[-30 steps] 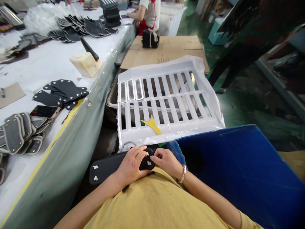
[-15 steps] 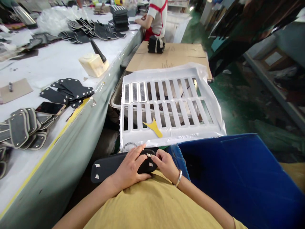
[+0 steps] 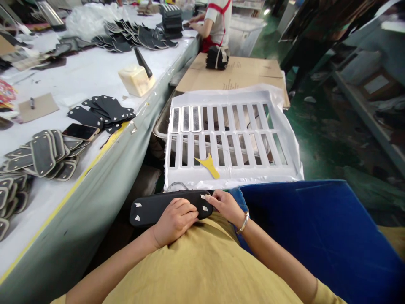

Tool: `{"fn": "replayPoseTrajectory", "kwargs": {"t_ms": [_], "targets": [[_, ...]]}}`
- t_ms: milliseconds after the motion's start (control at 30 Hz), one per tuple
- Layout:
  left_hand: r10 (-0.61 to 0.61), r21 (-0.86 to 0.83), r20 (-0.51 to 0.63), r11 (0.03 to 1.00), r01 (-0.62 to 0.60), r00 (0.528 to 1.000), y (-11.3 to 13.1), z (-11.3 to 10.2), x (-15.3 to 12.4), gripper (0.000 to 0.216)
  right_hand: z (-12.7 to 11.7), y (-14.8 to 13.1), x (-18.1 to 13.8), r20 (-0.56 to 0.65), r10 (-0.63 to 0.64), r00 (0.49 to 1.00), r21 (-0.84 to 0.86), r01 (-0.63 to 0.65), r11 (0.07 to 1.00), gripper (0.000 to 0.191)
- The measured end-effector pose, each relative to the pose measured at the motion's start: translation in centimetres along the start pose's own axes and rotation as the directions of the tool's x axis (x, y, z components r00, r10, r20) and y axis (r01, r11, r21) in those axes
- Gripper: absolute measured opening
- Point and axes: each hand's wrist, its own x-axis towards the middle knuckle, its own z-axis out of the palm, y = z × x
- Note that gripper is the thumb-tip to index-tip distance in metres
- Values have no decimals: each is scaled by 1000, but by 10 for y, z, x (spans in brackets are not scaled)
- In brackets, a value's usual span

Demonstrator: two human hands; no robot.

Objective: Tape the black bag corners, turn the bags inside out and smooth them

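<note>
Held at my waist is a long black rounded piece (image 3: 152,207) with small white tabs near its corners. My left hand (image 3: 177,220) lies over its near edge, the fingers curled together and gripping it. At its right end, my right hand (image 3: 227,206) pinches a white tab (image 3: 203,196) between thumb and finger. Another white tab (image 3: 205,208) sits just below that one, next to my left fingertips. Just beyond the piece stands a white slotted rack (image 3: 234,172), a yellow forked piece (image 3: 210,166) lying on it and several grey strips in its far left slots.
To the left, the white table (image 3: 95,78) bears stacked grey-black panels (image 3: 44,154), a phone (image 3: 81,131), black tabbed pieces (image 3: 109,110) and a yellowish block (image 3: 134,80). A blue bin (image 3: 316,219) stands close on my right. Beyond the cardboard (image 3: 253,74), a person (image 3: 217,25) works.
My left fingers, spread near the tabs before, are now curled together lower on the black piece. My right hand stays at the upper right tab. The whole view has shifted slightly.
</note>
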Motion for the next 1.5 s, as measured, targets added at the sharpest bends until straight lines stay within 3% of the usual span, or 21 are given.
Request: {"fn": "replayPoseTrajectory", "kwargs": {"t_ms": [67, 133, 200, 267, 367, 467, 733, 933, 1000, 1033, 1067, 1133, 1200, 1267, 1333, 1500], "targets": [[-17, -18, -1, 1000, 17, 1000, 1, 0, -2, 19, -6, -5, -4, -85, -61, 995, -86, 53, 995, 29], [-26, -55, 19, 998, 27, 999, -1, -3, -7, 20, -13, -13, -10, -141, -225, 964, -214, 192, 958, 27], [-54, -67, 26, 996, 55, 998, -5, -9, -14, 20, -19, -22, -14, -42, -431, 901, -372, 386, 844, 47], [-125, -24, 12, 992, 126, 992, -13, -16, -22, 25, -21, -31, -14, 146, -544, 826, -482, 540, 690, 70], [-186, 22, 23, 982, 185, 982, -29, -24, -30, 41, -16, -39, -5, 352, -541, 764, -538, 638, 551, 86], [-136, -15, 85, 990, 138, 987, -42, -25, -31, 46, -7, -44, 6, 440, -500, 746, -546, 664, 511, 84], [-148, -80, 32, 985, 150, 988, -45, -16, -30, 42, -3, -52, 9, 426, -470, 773, -519, 634, 573, 71], [-234, -107, 9, 966, 234, 972, -42, -33, -43, 53, 7, -56, 5, 426, -454, 783, -611, 619, 493, 82], [-350, -136, -65, 931, 339, 934, -45, -46, -63, 56, 16, -59, 7, 425, -480, 767, -635, 631, 446, 81], [-430, -166, -125, 898, 408, 894, -47, -52, -76, 55, 22, -61, 8, 431, -492, 756, -641, 641, 423, 79], [-516, -213, -189, 852, 478, 835, -50, -56, -91, 51, 27, -63, 9, 440, -502, 745, -643, 651, 403, 78], [-689, -374, -270, 719, 586, 673, -57, -59, -120, 42, 38, -69, 13, 456, -517, 725, -642, 670, 373, 77], [-824, -574, -227, 544, 612, 519, -63, -55, -143, 35, 47, -73, 16, 468, -527, 710, -637, 684, 356, 77], [-892, -732, -122, 377, 568, 435, -66, -47, -156, 30, 54, -76, 19, 474, -535, 699, -632, 693, 347, 76], [-914, -826, -47, 263, 498, 404, -68, -39, -158, 25, 60, -78, 22, 479, -535, 696, -631, 697, 341, 74], [-906, -920, 63, 109, 375, 419, -71, -33, -150, 20, 77, -84, 26, 493, -523, 695, -647, 695, 314, 80]]}}
